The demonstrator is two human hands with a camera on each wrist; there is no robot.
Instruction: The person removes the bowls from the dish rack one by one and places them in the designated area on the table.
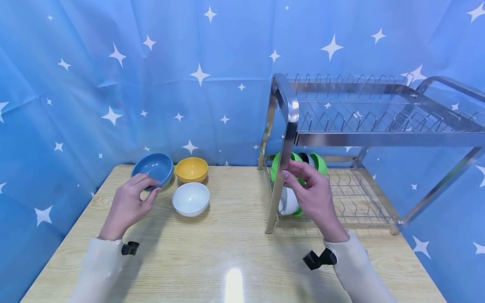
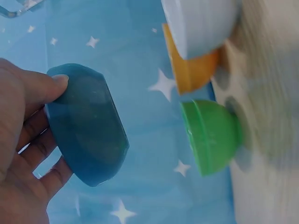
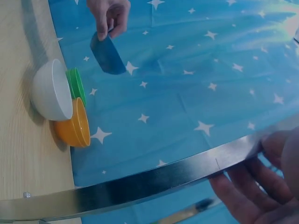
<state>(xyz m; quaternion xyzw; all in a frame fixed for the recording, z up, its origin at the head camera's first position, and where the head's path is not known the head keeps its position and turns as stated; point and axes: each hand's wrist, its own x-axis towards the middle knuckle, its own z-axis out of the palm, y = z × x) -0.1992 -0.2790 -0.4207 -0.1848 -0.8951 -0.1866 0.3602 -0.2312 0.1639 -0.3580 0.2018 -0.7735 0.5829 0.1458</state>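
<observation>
My left hand [image 1: 131,202] pinches a blue bowl [image 2: 86,123] by its rim, thumb on one side and fingers on the other. Both wrist views show this bowl tilted and raised off the wooden table. A green bowl [image 2: 212,137] sits on the table near it, hidden from the head view behind the blue one. Close by stand a yellow bowl [image 1: 191,169] and a white bowl [image 1: 190,199], both upright. With thumb and fingers, my right hand [image 1: 315,197] grips the front left post of a metal dish rack [image 1: 280,180].
The rack's wire upper shelf [image 1: 358,113] overhangs the right side. Its lower shelf [image 1: 356,197] bears several green, white and dark dishes at the left end, partly covered by my right hand. A blue star-patterned curtain [image 1: 229,78] hangs behind the table [image 1: 205,263].
</observation>
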